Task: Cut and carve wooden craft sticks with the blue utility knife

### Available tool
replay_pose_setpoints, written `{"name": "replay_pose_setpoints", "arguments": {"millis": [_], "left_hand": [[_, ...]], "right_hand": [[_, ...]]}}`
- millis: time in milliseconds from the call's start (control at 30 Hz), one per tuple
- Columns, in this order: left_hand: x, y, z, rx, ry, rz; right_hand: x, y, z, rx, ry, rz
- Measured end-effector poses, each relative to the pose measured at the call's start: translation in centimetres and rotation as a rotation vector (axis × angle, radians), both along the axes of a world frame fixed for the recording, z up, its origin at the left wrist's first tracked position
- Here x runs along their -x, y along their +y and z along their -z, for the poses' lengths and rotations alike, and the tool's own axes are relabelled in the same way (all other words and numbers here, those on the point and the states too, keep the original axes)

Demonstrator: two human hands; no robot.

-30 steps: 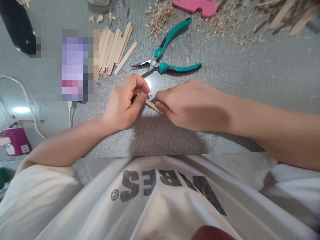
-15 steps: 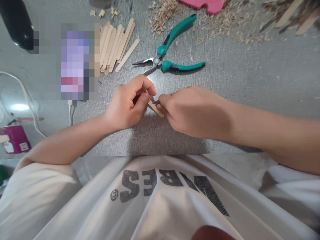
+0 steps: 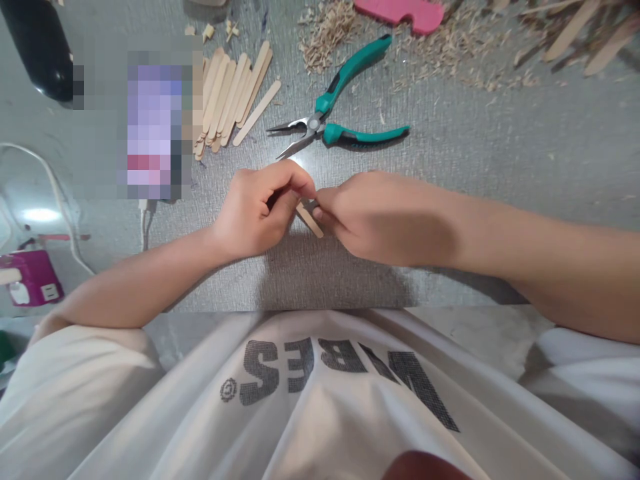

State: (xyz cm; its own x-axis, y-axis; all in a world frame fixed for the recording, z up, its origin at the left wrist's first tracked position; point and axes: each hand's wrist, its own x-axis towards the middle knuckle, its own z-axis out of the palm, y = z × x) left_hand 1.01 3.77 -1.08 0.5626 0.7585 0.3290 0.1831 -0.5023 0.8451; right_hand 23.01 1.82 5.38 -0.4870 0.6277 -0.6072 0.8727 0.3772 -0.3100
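Observation:
My left hand [image 3: 255,210] is closed in a pinch on one end of a flat wooden craft stick [image 3: 310,221] that lies slanted over the grey mat. Facing it, my right hand [image 3: 380,213] is closed too, its fingertips meeting the left hand's at the stick; it grips a small dark tool whose tip barely shows. Most of the stick is hidden under my fingers. Just beyond my hands lie teal-handled needle-nose pliers [image 3: 333,117] with jaws apart.
A bundle of craft sticks [image 3: 233,97] lies at the back left beside a blurred-out screen. Wood shavings [image 3: 325,30], a pink object [image 3: 400,13] and loose sticks [image 3: 575,30] line the far edge. A white cable [image 3: 60,200] and a purple box [image 3: 30,283] sit at left.
My hands have drawn slightly closer together at the stick; the view has shifted a little. Nothing else on the mat has moved.

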Motion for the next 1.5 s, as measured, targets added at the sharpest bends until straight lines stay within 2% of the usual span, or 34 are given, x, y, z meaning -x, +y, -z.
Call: {"name": "replay_pose_setpoints", "arguments": {"millis": [133, 233, 367, 567, 700, 800, 967, 1067, 1300, 1500], "left_hand": [[0.1, 0.2, 0.2, 0.001, 0.008, 0.018], [0.0, 0.0, 0.4, 0.018, 0.001, -0.008], [-0.1, -0.2, 0.4, 0.02, -0.04, -0.004], [-0.3, 0.0, 0.1, 0.015, -0.058, 0.007], [-0.3, 0.1, 0.4, -0.007, -0.096, 0.017], [-0.2, 0.1, 0.4, 0.017, -0.057, 0.009], [-0.1, 0.0, 0.5, 0.036, -0.074, 0.029], [0.0, -0.1, 0.8, 0.068, -0.123, 0.05], [0.0, -0.4, 0.8, 0.121, -0.141, 0.041], [-0.3, -0.1, 0.9, 0.128, -0.281, 0.138]], "right_hand": [[0.0, -0.6, 0.2, -0.067, -0.015, -0.014], [-0.3, -0.2, 0.5, -0.003, 0.059, 0.044], [-0.4, 0.6, 0.2, 0.084, 0.074, 0.034], [-0.2, -0.1, 0.3, -0.042, 0.024, -0.015], [-0.8, 0.3, 1.0, 0.029, 0.222, 0.072], [-1.2, 1.0, 1.3, 0.13, 0.309, 0.085], [-1.4, 1.1, 2.0, 0.056, 0.328, -0.006], [-1.6, 1.1, 2.6, 0.054, 0.396, -0.001], [-2.1, 1.7, 3.0, 0.158, 0.485, 0.039], [-2.3, 1.8, 2.8, 0.332, 0.712, 0.005]]}}
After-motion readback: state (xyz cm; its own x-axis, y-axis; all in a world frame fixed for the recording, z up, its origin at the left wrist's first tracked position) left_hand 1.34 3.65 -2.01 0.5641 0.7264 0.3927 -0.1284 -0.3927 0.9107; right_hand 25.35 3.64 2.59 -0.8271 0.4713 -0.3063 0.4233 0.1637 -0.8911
